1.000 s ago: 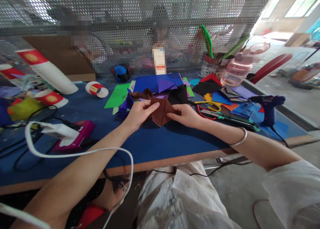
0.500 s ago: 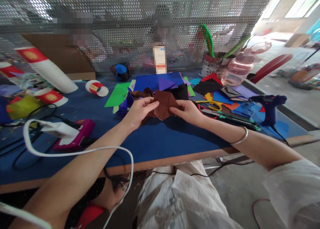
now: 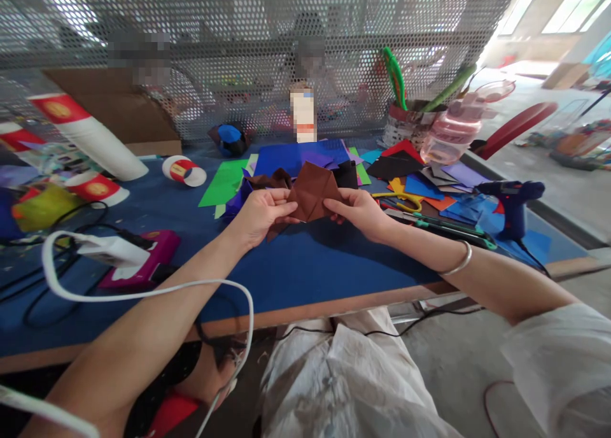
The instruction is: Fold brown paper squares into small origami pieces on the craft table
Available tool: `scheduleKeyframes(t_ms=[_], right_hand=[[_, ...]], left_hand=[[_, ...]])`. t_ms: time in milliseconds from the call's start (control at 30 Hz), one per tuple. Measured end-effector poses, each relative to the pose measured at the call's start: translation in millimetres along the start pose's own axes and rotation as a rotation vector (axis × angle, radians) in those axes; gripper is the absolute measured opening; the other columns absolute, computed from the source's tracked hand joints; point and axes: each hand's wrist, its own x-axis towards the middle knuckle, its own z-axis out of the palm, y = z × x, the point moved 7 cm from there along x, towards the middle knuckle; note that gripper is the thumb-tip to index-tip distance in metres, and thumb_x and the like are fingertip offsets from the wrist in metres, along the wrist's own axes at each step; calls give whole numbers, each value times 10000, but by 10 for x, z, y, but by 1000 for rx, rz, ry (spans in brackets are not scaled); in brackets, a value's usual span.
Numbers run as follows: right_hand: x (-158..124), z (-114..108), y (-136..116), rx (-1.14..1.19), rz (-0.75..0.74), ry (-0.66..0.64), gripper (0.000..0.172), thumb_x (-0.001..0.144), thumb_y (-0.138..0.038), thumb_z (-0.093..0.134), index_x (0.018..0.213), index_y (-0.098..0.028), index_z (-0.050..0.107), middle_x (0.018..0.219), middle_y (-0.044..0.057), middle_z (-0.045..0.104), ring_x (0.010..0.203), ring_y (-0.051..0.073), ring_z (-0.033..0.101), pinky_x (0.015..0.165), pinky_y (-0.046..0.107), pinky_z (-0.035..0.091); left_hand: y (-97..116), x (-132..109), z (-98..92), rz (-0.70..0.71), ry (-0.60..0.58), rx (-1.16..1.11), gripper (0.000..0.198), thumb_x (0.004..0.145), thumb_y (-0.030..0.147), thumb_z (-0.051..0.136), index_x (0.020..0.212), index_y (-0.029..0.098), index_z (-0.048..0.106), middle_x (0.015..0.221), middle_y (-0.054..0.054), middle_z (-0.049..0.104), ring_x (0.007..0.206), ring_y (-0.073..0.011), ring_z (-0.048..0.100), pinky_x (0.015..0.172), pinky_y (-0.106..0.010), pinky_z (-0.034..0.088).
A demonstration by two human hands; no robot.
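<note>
A creased brown paper (image 3: 314, 193) is held up between my two hands, over the blue table. Its top comes to a point and fold lines cross its face. My left hand (image 3: 262, 215) pinches its left edge, thumb in front. At the right edge, my right hand (image 3: 359, 211) grips it between thumb and fingers. Behind it lie a blue sheet (image 3: 281, 158), purple paper and black paper. Crumpled dark brown paper (image 3: 274, 179) sits just beyond my left hand.
Yellow-handled scissors (image 3: 405, 200), a utility knife and a blue glue gun (image 3: 515, 209) lie right. A pink bottle (image 3: 451, 132) stands behind. Paper cups (image 3: 185, 170) and a purple power strip (image 3: 160, 253) are left. A white cable (image 3: 191, 285) crosses my left forearm.
The brown paper has spread wider and now shows a pointed top and more of its creased face. Both hands still hold it, with the fingers slightly shifted.
</note>
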Motion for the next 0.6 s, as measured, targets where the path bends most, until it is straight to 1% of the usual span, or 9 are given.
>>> scheduleKeyframes(t_ms=[133,200,267,333,433,533,600], right_hand=[[-3,49,14,49,45,-58,413,723,-542,791,863,-176,662,725,6,671,625,106,585,540,217,477],[-10,69,15,64,59,-75,421,700,-527,815,873,-174,663,727,7,678,625,107,587,531,216,472],[-18,84,13,77,63,-83,426,696,-526,820,878,-174,664,722,2,677,620,107,582,529,220,468],[-24,95,16,85,62,-89,424,700,-533,819,848,-170,659,697,-2,669,606,109,575,534,232,468],[-22,91,32,91,53,-78,423,698,-534,823,808,-168,642,669,-6,659,591,113,575,551,250,477],[-13,64,51,99,40,-40,411,708,-526,812,818,-175,627,683,-8,670,600,115,590,574,257,497],[-11,51,59,102,37,-21,400,715,-515,808,830,-179,623,692,-7,677,607,118,599,581,258,507]], left_hand=[[34,6,-43,36,37,14,435,559,377,934,902,155,786,881,-71,793,737,-184,724,653,-267,587],[41,-1,-36,49,47,26,438,563,375,933,908,152,780,873,-65,790,716,-176,712,640,-265,574],[37,-14,-9,50,45,35,436,567,370,930,906,143,774,840,-63,783,701,-183,709,664,-290,580],[29,-30,24,49,39,33,444,574,368,927,919,138,767,816,-63,778,726,-205,720,721,-328,594],[26,-44,43,61,52,14,521,581,347,925,1034,160,747,839,-49,782,798,-220,735,792,-348,594],[11,-37,34,59,68,1,620,569,299,929,1139,182,716,817,-28,774,746,-196,721,755,-322,580],[0,-27,23,54,76,-17,620,556,271,924,1130,179,709,820,-28,771,735,-190,718,742,-318,579]])
